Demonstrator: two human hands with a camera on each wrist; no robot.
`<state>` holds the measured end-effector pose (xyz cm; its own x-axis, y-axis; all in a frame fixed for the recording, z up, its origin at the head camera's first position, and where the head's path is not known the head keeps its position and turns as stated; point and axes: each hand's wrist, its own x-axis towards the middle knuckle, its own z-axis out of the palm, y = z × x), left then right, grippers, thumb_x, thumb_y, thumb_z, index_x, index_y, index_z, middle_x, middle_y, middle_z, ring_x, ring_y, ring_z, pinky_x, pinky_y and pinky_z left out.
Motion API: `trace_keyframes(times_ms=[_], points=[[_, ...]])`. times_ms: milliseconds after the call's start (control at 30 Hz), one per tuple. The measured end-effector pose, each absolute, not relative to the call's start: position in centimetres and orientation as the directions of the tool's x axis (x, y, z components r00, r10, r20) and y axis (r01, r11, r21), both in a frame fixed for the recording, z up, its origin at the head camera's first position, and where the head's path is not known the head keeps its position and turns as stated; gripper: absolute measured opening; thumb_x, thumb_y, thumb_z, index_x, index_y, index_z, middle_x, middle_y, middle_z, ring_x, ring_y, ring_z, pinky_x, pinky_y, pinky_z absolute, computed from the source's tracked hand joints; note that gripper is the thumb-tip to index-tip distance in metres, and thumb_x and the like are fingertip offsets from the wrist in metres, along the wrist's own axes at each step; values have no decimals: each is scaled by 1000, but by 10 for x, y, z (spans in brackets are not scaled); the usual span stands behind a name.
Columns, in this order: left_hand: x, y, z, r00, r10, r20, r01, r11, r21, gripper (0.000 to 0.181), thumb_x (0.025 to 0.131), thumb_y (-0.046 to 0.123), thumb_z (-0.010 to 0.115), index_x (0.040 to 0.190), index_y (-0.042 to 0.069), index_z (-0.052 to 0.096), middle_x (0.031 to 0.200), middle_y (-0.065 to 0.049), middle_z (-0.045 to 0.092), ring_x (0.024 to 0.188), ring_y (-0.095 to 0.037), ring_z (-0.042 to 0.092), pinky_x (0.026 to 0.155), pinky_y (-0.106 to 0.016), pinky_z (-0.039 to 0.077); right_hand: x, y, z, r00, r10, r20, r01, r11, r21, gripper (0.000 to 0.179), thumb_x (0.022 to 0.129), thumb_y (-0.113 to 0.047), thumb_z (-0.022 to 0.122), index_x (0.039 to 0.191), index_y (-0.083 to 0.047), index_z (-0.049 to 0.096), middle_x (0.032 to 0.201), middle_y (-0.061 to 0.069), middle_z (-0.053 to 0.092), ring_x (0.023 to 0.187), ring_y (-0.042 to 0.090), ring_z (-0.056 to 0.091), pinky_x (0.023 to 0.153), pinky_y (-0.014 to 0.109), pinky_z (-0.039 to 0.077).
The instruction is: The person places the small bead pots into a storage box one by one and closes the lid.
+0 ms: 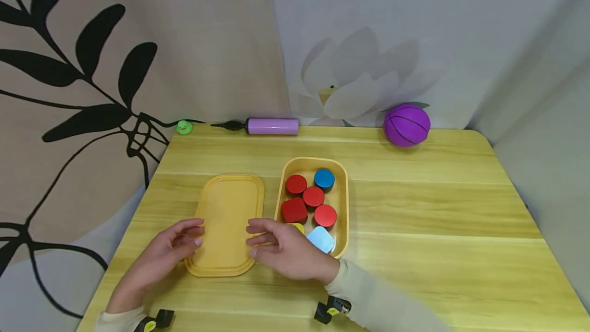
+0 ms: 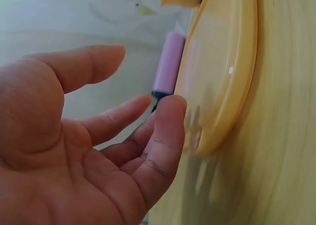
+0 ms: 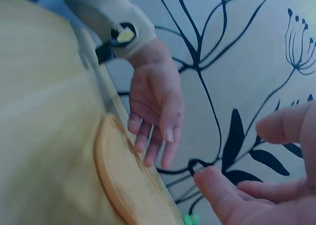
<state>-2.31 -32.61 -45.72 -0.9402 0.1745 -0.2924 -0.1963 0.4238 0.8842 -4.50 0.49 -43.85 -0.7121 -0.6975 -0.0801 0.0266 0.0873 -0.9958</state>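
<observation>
A yellow rectangular lid point(image 1: 228, 219) with rounded corners lies flat on the wooden table, between both hands. My left hand point(image 1: 161, 255) hovers at its left edge, fingers relaxed and gently bent; in the left wrist view the palm holds nothing. At the lid's right edge, my right hand point(image 1: 288, 250) has loosely extended fingers with nothing between them. Just right of the lid stands a matching yellow box point(image 1: 342, 204), its near-left corner hidden by my right hand. Inside are several red round blocks point(image 1: 314, 196), a red square block point(image 1: 294, 210), a blue round block point(image 1: 324, 179) and a light blue block point(image 1: 321, 240).
Along the table's back edge lie a small green object point(image 1: 184, 127), a purple cylindrical pump point(image 1: 273, 126) with a black tip, and a purple ball point(image 1: 406, 125). A patterned curtain point(image 1: 221, 40) hangs behind. The bare wooden table point(image 1: 438, 229) extends to the right.
</observation>
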Motion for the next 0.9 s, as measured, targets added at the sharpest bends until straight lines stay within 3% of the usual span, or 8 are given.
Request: trace_keyframes(times_ms=[233, 400, 467, 600, 700, 833, 900], points=[[-20, -339, -464, -937, 74, -342, -273, 454, 848, 60, 107, 23, 65, 156, -3, 42, 145, -26, 56, 106, 1, 63, 84, -27, 60, -27, -3, -449, -700, -701, -134, 119, 70, -990, 68, 103, -20, 66, 163, -5, 36, 166, 15, 42, 147, 31, 53, 109, 18, 48], [-18, -344, -469, -941, 30, -337, -289, 447, 847, 57, 107, 19, 65, 154, -5, 43, 140, -26, 58, 103, -2, 65, 82, -28, 62, -14, -8, -459, -697, -696, -171, 160, 82, -984, 79, 103, -24, 64, 167, -3, 23, 171, 16, 34, 153, 30, 44, 113, 21, 46], [-18, -346, -470, -940, 28, -339, -292, 445, 846, 57, 107, 19, 65, 154, -6, 43, 140, -26, 58, 103, -2, 66, 82, -28, 62, -10, -11, -462, -711, -682, -170, 139, 101, -985, 83, 103, -26, 64, 168, -3, 19, 170, 17, 33, 149, 28, 48, 113, 23, 46], [-19, -348, -473, -935, 36, -353, -302, 443, 844, 58, 107, 18, 65, 154, -6, 43, 142, -28, 56, 104, 0, 65, 83, -26, 61, -3, -16, -468, -734, -662, -153, 104, 113, -988, 86, 103, -26, 63, 168, -1, 12, 175, 17, 16, 155, 24, 34, 117, 25, 43], [-20, -349, -475, -933, 33, -358, -310, 432, 847, 57, 107, 16, 64, 154, -7, 42, 144, -29, 55, 104, 2, 65, 84, -26, 61, -1, -19, -470, -747, -651, -138, 111, 83, -990, 86, 104, -22, 61, 168, 3, 10, 177, 19, 4, 160, 28, 25, 119, 30, 42], [-23, -353, -477, -931, 31, -365, -319, 423, 848, 58, 107, 16, 63, 155, -9, 41, 146, -31, 53, 104, 3, 65, 84, -27, 62, 2, -22, -473, -775, -611, -162, 127, 101, -987, 85, 103, -22, 62, 167, 3, 12, 176, 22, 3, 158, 33, 31, 121, 37, 41], [-24, -354, -478, -928, 22, -371, -329, 415, 848, 58, 107, 17, 63, 155, -8, 41, 147, -30, 53, 104, 4, 65, 84, -27, 62, 3, -24, -474, -788, -588, -182, 137, 122, -983, 84, 103, -23, 62, 167, 2, 14, 177, 22, 0, 160, 31, 24, 124, 39, 37]])
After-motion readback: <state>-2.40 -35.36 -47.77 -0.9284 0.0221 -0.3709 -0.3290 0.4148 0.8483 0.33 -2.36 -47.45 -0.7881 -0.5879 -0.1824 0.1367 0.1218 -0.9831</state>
